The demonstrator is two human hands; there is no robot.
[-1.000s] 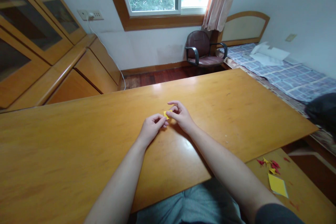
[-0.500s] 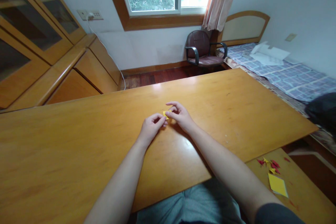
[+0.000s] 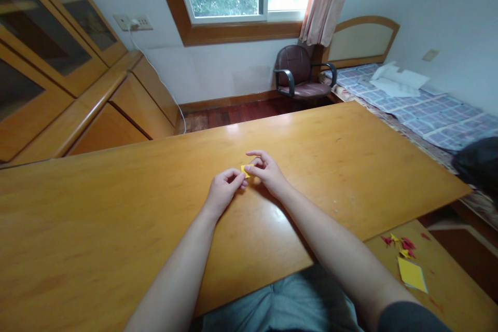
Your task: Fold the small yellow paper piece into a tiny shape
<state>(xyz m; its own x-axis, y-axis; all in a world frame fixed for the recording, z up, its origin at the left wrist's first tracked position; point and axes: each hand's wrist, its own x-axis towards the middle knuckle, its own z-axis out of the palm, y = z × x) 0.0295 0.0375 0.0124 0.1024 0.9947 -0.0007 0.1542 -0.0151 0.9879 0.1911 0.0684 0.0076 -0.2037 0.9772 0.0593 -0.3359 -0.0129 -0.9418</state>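
A small piece of folded yellow paper is held between both hands, just above the middle of the table. My left hand pinches its lower left side between thumb and fingertips. From the right, my right hand grips it with the thumb on top, the index finger stretched out beyond. The fingers cover much of the paper, so its exact folds are too small to make out.
The wooden table spreads under both arms. On a lower surface at the right lie several small red and yellow folded paper pieces and a stack of yellow paper squares. Beyond the table stand an office chair and a bed.
Hardly anything differs. Both hands keep their hold on the yellow paper, which has shifted or tilted very slightly.
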